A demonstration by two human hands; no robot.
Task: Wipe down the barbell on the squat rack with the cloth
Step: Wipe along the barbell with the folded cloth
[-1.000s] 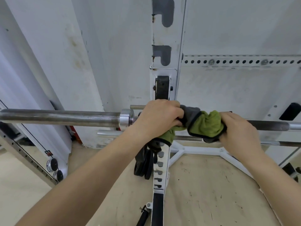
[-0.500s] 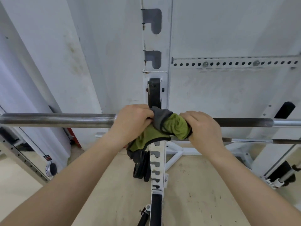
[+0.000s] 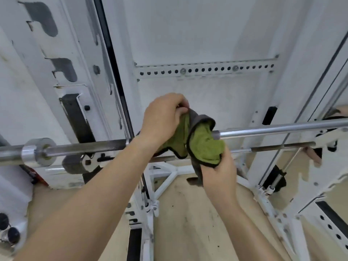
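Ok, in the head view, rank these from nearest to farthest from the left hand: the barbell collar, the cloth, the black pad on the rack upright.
1. cloth: gripped by the left hand, just to its right.
2. black pad: on the upright, to the hand's left.
3. barbell collar: farthest left along the bar.

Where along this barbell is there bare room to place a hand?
The silver steel barbell is bare between its round collar and the left hand, and again right of the green-and-grey cloth. The middle is crowded: the right hand grips the cloth there too.
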